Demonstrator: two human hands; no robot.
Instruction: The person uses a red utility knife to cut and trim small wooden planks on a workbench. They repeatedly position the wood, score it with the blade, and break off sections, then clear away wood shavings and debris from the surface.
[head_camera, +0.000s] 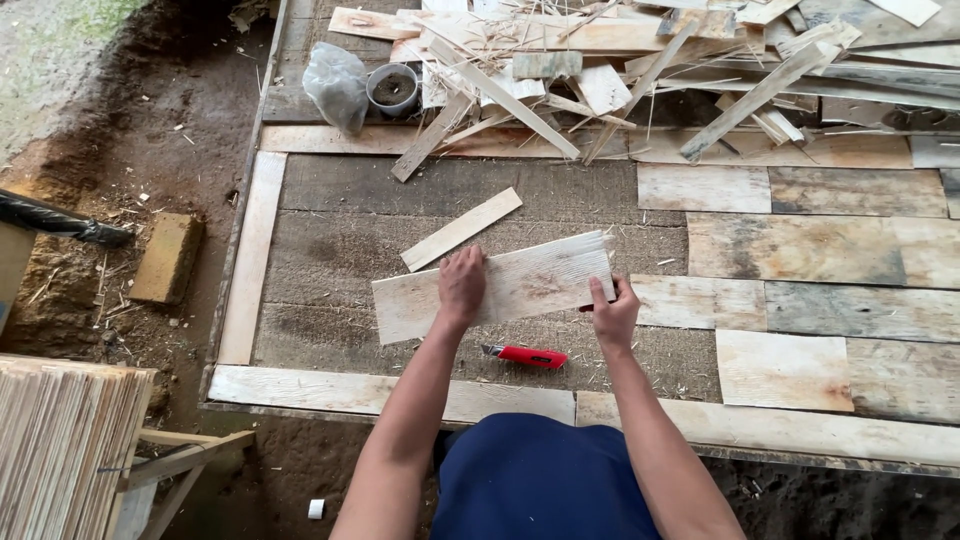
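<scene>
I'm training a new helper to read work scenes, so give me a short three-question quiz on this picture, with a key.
1. True or false: the left hand rests flat on the pale wooden board.
2. Multiple choice: the red utility knife lies (A) in the right hand, (B) on the work surface, nearer the person than the board, (C) in the round container.
3. Short answer: which part of the board does the right hand hold?

Key: 1 true. 2 B. 3 Its right end, at the lower corner.
</scene>
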